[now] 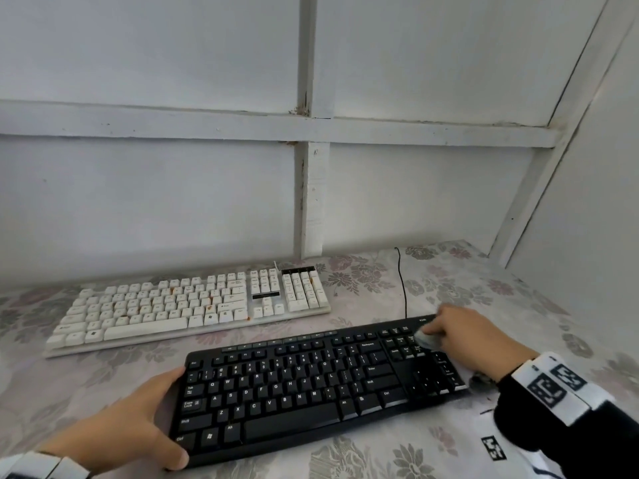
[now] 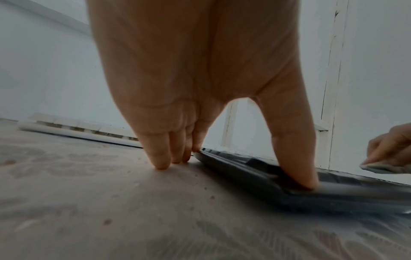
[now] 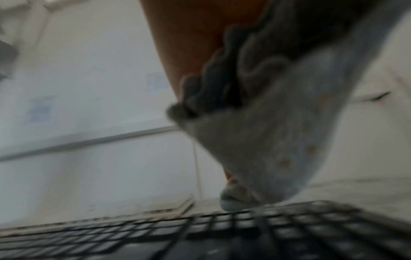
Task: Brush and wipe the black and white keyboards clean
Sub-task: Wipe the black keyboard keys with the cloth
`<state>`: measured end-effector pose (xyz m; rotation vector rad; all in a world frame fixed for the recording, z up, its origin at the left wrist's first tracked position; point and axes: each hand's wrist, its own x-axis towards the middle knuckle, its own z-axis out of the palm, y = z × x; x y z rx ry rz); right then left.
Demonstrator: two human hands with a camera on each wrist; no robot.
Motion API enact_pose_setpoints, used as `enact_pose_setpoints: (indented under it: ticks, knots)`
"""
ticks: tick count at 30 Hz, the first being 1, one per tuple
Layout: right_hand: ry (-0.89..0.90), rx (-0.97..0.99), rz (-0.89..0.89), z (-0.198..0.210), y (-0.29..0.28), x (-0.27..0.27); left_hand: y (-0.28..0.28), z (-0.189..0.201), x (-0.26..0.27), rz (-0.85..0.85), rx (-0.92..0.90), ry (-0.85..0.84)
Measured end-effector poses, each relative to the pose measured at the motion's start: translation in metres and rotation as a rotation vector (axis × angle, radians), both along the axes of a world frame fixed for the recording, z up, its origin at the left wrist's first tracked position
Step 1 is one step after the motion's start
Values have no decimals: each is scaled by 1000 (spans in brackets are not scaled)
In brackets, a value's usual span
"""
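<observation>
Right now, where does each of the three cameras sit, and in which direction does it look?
Head: high, looking forward and down at the black keyboard, white keyboard, both hands.
Left wrist: low over the tablecloth, along the left hand steadying the black keyboard's end.
Right wrist: over the keys, along the right hand holding the cloth.
Shared: all show the black keyboard.

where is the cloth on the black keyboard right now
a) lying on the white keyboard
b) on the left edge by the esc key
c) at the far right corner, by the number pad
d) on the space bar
c: the right hand presses the cloth onto the far right corner of the black keyboard, above the number pad, while the left hand steadies the left edge.
</observation>
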<state>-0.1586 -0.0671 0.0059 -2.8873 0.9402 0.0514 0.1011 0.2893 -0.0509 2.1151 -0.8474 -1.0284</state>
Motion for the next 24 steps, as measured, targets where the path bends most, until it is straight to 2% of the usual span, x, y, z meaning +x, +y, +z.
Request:
enact_pose_setpoints:
  ticks: [3,5,7,11,14,18,21,24]
  knots:
    - [-60,93,176,-12,28,10,0,-1,2,3,-5,-14]
    - [-72,146,219,-19,31,6,1,-1,2,8,1,-16]
    - [-102,169,200,-21,23,-3,1,-1,1,3,1,-2]
    - [-120,96,13,-23,-8,-24,-2,3,-3,-3,-9,28]
    - [-78,26,-59,-19,-30,-36,-2,5,-4,8,-11,44]
    - [-1,35,-112,-14,-41,-33,-1,5,-6,16,-20,31]
    - [66,-9,-122,-4,-28,-19,-2,8,-8,5,-8,16]
    - [-15,27,-6,-5,-8,-3,-3,8,-8,7,8,18]
